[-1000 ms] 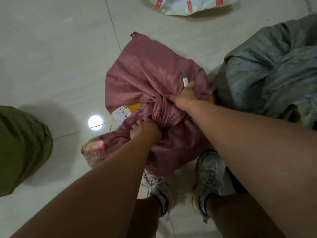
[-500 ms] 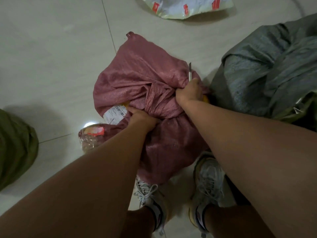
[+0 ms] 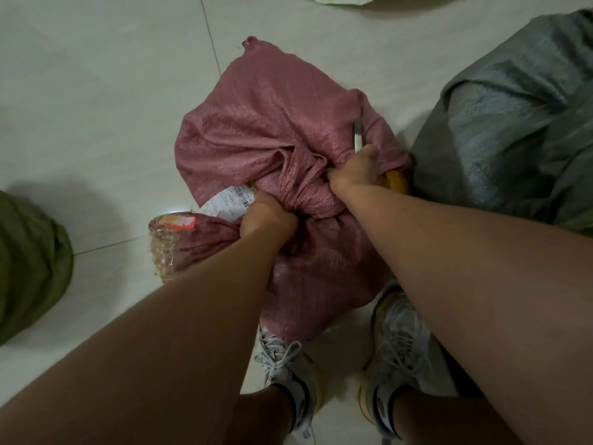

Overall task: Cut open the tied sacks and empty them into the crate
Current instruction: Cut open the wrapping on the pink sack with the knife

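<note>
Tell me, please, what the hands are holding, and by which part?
Both hands, left hand and right hand, grip the pink sack by its bunched neck; the right also holds a knife.

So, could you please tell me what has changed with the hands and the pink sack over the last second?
The left hand shifted from the bunched neck toward the labelled parcel, keeping its grip on the fabric. The right hand stayed clenched on the pink sack; the blade it holds now sticks up more plainly than at first. The sack's contents are still inside, and the grey sack and green sack lie as before.
</note>
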Available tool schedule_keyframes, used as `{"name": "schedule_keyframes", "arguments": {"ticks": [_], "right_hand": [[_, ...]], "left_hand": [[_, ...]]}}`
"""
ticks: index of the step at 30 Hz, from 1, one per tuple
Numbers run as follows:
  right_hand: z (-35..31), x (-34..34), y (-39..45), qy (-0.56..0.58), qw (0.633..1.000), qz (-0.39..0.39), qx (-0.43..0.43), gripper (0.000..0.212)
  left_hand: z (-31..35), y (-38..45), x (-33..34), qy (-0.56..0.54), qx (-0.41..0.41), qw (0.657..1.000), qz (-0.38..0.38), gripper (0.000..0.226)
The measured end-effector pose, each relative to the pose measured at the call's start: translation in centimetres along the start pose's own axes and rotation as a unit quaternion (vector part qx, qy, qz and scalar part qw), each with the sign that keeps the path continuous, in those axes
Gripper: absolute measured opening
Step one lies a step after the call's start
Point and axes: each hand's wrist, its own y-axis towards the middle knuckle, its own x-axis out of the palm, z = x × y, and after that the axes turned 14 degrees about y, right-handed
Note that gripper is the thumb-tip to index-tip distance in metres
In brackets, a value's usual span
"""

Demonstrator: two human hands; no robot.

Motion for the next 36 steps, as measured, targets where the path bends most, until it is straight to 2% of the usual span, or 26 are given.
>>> {"name": "schedule_keyframes", "arguments": {"ticks": [4,10,16,22,24,27,29,33,36], "right_hand": [[0.3,0.2,0.3,0.001,1.0,0.005,0.004,0.074],[0.9,1.2,0.3,-0.018,0.999,0.025,-0.012,0.07],[0.4,-0.3,0.3,-0.023,0.998,0.043,-0.024,0.061],[-2.0,-2.9,-2.7,0.023,1.0,-0.006,-0.004,0.085],[-3.4,-4.1,-4.5,0.035,0.999,-0.003,-0.012,0.08],[-5.5,-5.8,-7.8,0.066,0.996,0.022,-0.049,0.061],[-6.5,-6.6,-9.9,0.079,0.994,0.027,-0.066,0.056],[-8.4,-7.7,-14.0,0.083,0.992,0.011,-0.09,0.046],[-9.4,-8.4,-17.5,0.091,0.99,-0.03,-0.108,0.046]], "left_hand": [[0.3,0.0,0.5,-0.001,-0.023,1.0,-0.02,0.079],[1.1,0.0,1.8,0.007,-0.044,0.999,0.004,0.077],[0.8,0.0,1.0,0.037,-0.019,0.999,0.006,0.077],[-0.4,-2.5,-1.1,0.053,0.002,0.998,-0.016,0.089],[-0.9,-4.3,-2.3,0.079,0.002,0.997,-0.009,0.081],[-1.6,-7.4,-4.5,0.119,0.026,0.993,0.012,0.069],[-2.3,-9.2,-6.0,0.089,0.049,0.995,0.021,0.071],[-4.6,-13.1,-7.7,-0.065,0.084,0.993,-0.043,0.073],[-5.9,-16.8,-8.7,-0.177,0.101,0.975,-0.085,0.071]]}}
